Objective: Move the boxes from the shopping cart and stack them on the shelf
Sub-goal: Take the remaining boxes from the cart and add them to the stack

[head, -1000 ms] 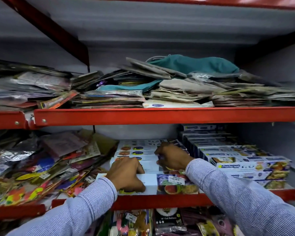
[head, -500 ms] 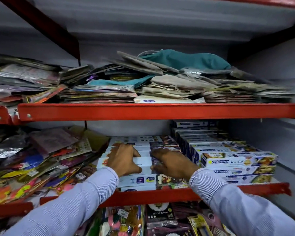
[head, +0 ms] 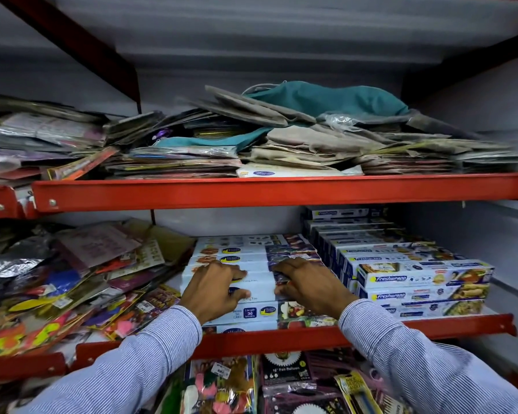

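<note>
Long white boxes (head: 253, 249) lie stacked in rows on the middle red shelf (head: 269, 339). The front box (head: 251, 313) reaches the shelf lip. My left hand (head: 213, 289) rests palm down on the top layer, fingers spread. My right hand (head: 310, 286) lies beside it on the same boxes, also palm down, its fingers toward the printed ends. Neither hand is closed around a box. The shopping cart is out of sight.
Stacked Freshwrapp boxes (head: 416, 277) fill the right of this shelf, touching the white stack. Loose colourful packets (head: 72, 282) pile up on the left. The upper shelf (head: 281, 191) carries cloth bags and flat packs. Balloon packets (head: 284, 372) hang below.
One second ago both hands held a box at the shelf's front edge. It now lies on the stack, and both hands have moved further back onto the boxes.
</note>
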{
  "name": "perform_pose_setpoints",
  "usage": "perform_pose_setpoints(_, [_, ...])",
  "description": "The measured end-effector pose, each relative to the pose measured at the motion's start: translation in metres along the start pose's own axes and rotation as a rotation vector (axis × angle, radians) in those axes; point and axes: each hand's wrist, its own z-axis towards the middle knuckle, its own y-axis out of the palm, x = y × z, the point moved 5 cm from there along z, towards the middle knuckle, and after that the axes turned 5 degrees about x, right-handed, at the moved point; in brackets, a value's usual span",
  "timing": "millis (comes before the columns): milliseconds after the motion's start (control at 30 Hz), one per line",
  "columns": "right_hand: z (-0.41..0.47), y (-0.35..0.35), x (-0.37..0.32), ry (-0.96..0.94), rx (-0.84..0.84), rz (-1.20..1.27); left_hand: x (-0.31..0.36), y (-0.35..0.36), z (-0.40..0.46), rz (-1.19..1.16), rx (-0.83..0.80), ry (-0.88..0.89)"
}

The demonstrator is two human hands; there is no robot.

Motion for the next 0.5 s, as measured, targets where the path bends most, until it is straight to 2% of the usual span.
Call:
perform_pose_setpoints(300, [-0.010, 0.005, 0.007, 0.020, 0.072, -0.098, -0.008, 0.017, -0.016, 0.035, 0.073, 0.074])
perform_pose_setpoints(500, [-0.031, 0.039, -0.007, 0.046, 0.310, -0.146, -0.015, 0.048, -0.045, 0.291, 0.232, 0.158])
